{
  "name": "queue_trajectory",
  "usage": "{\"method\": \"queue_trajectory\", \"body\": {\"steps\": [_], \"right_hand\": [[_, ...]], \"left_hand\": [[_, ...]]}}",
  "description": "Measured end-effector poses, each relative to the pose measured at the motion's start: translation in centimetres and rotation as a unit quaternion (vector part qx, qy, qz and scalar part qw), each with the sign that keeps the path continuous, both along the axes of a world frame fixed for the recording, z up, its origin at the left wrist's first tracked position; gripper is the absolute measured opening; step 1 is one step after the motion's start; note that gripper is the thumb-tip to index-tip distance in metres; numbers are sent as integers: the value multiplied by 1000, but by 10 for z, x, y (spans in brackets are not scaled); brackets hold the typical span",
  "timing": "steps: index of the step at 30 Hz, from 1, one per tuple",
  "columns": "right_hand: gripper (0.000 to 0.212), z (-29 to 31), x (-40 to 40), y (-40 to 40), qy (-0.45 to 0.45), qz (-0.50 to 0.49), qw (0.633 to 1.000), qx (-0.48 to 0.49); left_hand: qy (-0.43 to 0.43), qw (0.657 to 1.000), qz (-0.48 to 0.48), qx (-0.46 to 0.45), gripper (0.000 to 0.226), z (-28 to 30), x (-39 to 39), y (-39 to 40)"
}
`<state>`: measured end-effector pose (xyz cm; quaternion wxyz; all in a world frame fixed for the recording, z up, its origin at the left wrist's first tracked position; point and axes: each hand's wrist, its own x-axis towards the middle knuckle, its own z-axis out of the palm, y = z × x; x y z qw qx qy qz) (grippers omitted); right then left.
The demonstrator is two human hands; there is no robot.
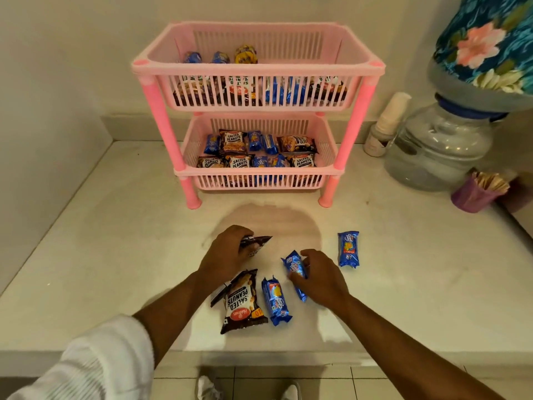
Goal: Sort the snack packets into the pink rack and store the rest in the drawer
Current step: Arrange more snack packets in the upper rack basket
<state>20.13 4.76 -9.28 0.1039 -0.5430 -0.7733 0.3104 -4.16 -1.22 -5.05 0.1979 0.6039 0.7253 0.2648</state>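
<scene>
Sleeve (pixel 86 362), white and pushed up your left forearm, fills the near left corner of the view, and two shoe toes show on the tiled floor below the counter's front edge. On the white counter (pixel 418 284), close to that front edge, a salted peanuts packet (pixel 242 301) lies flat with a blue biscuit packet (pixel 275 300) just beside it on the right.

Your left hand (pixel 227 252) sits a little farther in, fingers curled round a dark snack packet (pixel 253 243) whose corner sticks out to the right. Your right hand (pixel 320 277) is curled over a second blue biscuit packet (pixel 294 268), fingers and thumb closing on it while it lies tilted on the counter. A third blue biscuit packet (pixel 348 249) lies alone, just right of that hand and not touching it.

Toward the back edge stands the pink rack (pixel 256 67), two slatted tiers on four legs. Its lower tier (pixel 259 180) holds rows of peanut and blue biscuit packets; its upper tier (pixel 161 62) holds more packets, partly hidden behind the slats.

At the back right corner you have a small white bottle (pixel 383 125), a clear water dispenser (pixel 441 148) with a floral cover (pixel 487 39), and a purple cup (pixel 473 196) of sticks at the right edge.
</scene>
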Motion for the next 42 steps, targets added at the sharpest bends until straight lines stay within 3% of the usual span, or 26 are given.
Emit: {"method": "queue_trajectory", "body": {"steps": [4,9,17,24,29,33,36,40,42], "right_hand": [[65,-7,-2,1,-25,3,999,27],[61,-10,-4,8,-25,-16,999,14],[51,1,-14,21,86,-100,991,-33],[37,24,-35,35,177,-166,969,-38],[43,46,-48,28,293,-221,929,-38],[42,69,-56,17,406,-213,885,-79],[34,84,-59,9,458,-184,865,-95],[22,94,-63,5,459,-137,871,-109],[20,97,-66,4,444,-120,881,-109]], "left_hand": [[-9,1000,-8,-27,56,0,-3,3],[19,1000,21,-8,46,3,-8,9],[-29,999,39,11,36,29,-17,33],[-175,984,5,-16,36,49,-20,48],[-401,912,-26,-83,25,53,-22,45],[-504,857,-41,-96,44,52,-18,43],[-580,809,-49,-84,41,51,-14,43],[-665,738,-64,-99,52,52,-5,41],[-682,722,-62,-96,47,57,1,42]]}}
